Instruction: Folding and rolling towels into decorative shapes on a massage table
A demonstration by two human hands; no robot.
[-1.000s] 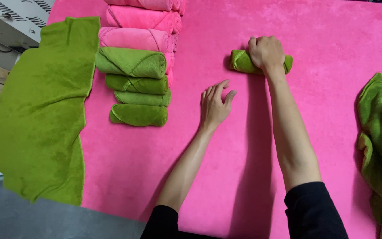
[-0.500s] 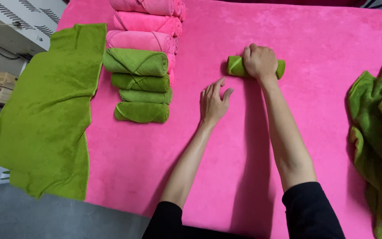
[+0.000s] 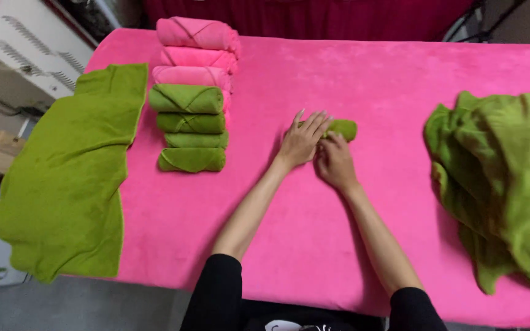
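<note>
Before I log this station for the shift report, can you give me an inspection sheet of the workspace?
Surface: pink cloth-covered table.
Job's things: small green rolled towel under both hands.
Clutter: row of rolled towels, three pink, four green; flat green towel over the left edge; heap of green towels at right.
Grippers: left hand flat on the roll; right hand at its near side.
Cables: nothing seen.
Surroundings: white cabinet, grey floor.

Even, bright indoor light from above, no glare. Soft shadows fall just under both forearms and beside the right hand [image 3: 335, 164] on the pink table cover [image 3: 369, 73]. Centre sharp; slight softness and wide-angle bending toward the frame edges, far from the hands. Top background strip dim.
</note>
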